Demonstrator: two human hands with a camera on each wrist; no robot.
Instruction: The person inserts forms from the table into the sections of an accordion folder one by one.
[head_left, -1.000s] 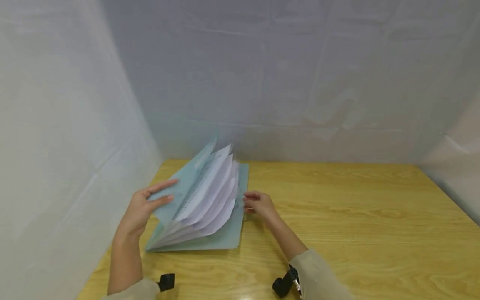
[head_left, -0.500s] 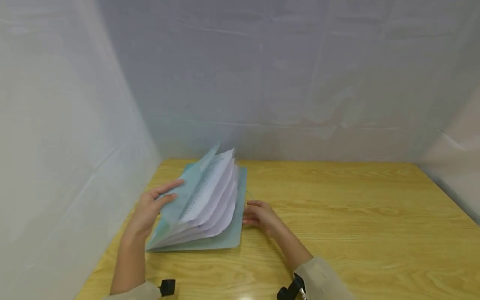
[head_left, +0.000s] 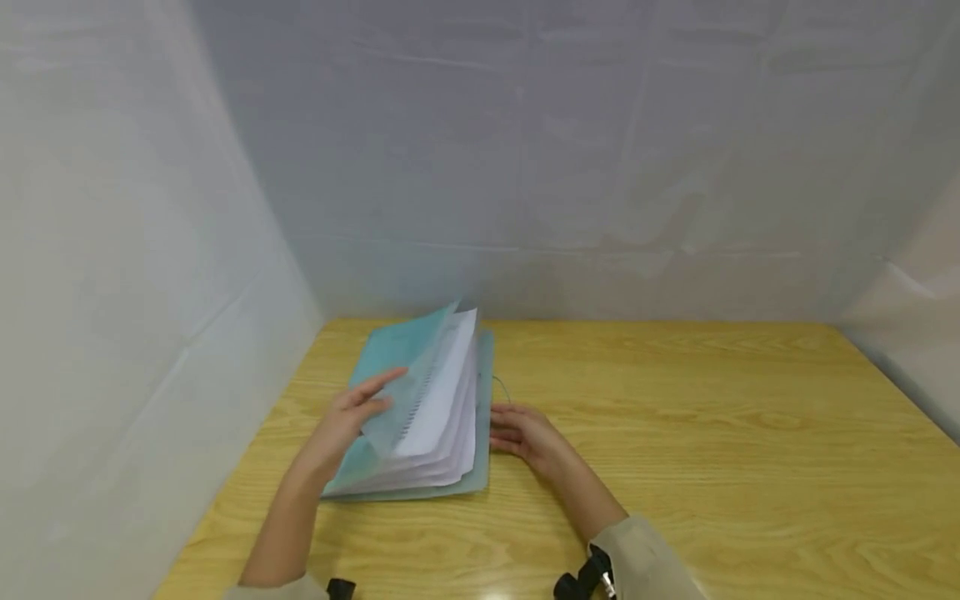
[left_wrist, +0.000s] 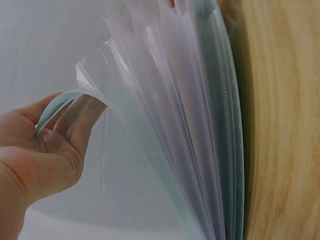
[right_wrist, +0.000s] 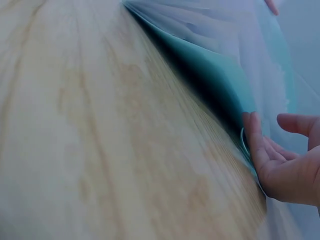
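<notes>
A teal display book (head_left: 401,350) with clear pockets of white pages lies on the table, its front cover partly raised and its pages fanned. My left hand (head_left: 352,421) holds the raised cover on the left. In the left wrist view that hand (left_wrist: 55,142) has the bent cover edge between its fingers and palm. My right hand (head_left: 528,437) touches the right edge of the back cover. Seen from the right wrist, its fingers are nearly straight and its thumb stands apart. A thin cord loop (right_wrist: 243,140) passes by these fingertips; whether it is hooked is unclear.
The wooden table (head_left: 712,433) extends to the right. White sheeting hangs as a back wall (head_left: 562,167) and a left wall (head_left: 135,275) close to the display book. Black wrist mounts (head_left: 585,577) sit at both sleeves.
My left hand has moved right, lowering the front cover and pages toward the back cover. My right hand has shifted slightly nearer to me, and the cord loop now shows beyond it.
</notes>
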